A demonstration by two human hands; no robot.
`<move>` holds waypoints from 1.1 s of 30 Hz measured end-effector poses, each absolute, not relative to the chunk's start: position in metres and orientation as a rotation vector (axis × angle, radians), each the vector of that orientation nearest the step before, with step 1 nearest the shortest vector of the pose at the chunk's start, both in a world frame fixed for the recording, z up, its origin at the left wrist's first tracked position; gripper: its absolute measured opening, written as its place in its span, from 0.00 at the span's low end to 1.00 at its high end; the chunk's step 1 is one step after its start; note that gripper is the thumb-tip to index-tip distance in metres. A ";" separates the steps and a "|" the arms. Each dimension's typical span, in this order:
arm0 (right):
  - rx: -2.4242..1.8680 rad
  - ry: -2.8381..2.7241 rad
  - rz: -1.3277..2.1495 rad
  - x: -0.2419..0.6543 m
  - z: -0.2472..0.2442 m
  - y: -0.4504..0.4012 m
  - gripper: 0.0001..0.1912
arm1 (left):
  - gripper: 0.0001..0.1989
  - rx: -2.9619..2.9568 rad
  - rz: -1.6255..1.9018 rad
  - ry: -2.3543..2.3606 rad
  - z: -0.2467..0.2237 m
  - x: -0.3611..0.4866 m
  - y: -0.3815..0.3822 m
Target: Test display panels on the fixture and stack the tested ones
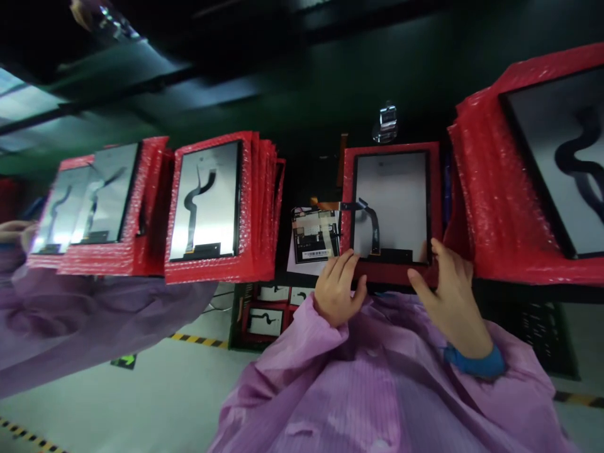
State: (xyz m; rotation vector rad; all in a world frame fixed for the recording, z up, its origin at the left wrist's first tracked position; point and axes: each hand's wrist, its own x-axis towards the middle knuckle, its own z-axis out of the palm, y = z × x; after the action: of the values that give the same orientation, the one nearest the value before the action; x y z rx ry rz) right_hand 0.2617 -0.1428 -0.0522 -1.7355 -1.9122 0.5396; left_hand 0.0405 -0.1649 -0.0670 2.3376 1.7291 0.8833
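Observation:
In front of me a display panel [396, 195] lies back side up on a red pad [350, 182], its pale sheet framed in black. From its lower left part a black flex cable [375, 229] bends up to an orange-brown connector strip [325, 204] at a small circuit board unit [315, 236]. My left hand [337, 289] rests at the panel's lower left corner, fingers on the pad edge and thumb apart. At the lower right corner my right hand [450, 296] has thumb and forefinger spread, fingertips at the panel's edge. Neither hand visibly holds anything.
Stacks of red bubble-wrap sleeves with panels on top stand left [207, 201] and right [519, 189]. Further left is another stack [113, 195] beside a co-worker's hand [16, 233]. A crate of panels [264, 321] sits below the bench. A shiny metal fixture [387, 123] is behind.

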 end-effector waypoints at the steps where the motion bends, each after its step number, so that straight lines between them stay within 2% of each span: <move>1: -1.731 -1.862 0.612 0.263 -0.050 -0.143 0.32 | 0.19 2.322 0.890 1.726 -0.067 0.041 -0.165; 4: -1.683 -1.765 0.741 0.262 -0.031 -0.144 0.30 | 0.18 2.284 0.915 1.711 -0.067 0.042 -0.165; 6: -1.631 -1.778 0.680 0.253 -0.013 -0.147 0.29 | 0.18 2.267 0.950 1.709 -0.066 0.042 -0.164; 10: -1.382 -1.928 0.380 0.223 0.012 -0.145 0.29 | 0.15 2.239 0.985 1.649 -0.060 0.032 -0.158; 14: -1.000 -2.177 0.026 0.205 0.012 -0.121 0.27 | 0.10 2.279 0.977 1.676 -0.055 0.017 -0.147; 19: -0.528 -2.121 -0.309 0.195 -0.004 -0.077 0.18 | 0.17 2.366 0.813 2.138 -0.070 0.014 -0.139; 25: -0.208 -1.913 -0.319 0.175 -0.022 -0.047 0.17 | 0.17 2.367 0.650 2.276 -0.093 0.022 -0.143; 33: -0.245 -1.851 -0.243 0.171 -0.029 -0.047 0.17 | 0.20 2.350 0.753 2.240 -0.088 0.023 -0.142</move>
State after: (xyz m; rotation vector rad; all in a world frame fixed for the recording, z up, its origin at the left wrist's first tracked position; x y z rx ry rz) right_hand 0.1709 -0.0475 -0.0288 -0.2449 -1.8508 -0.2427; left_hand 0.0229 -0.1421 -0.0880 2.3501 2.2398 0.7530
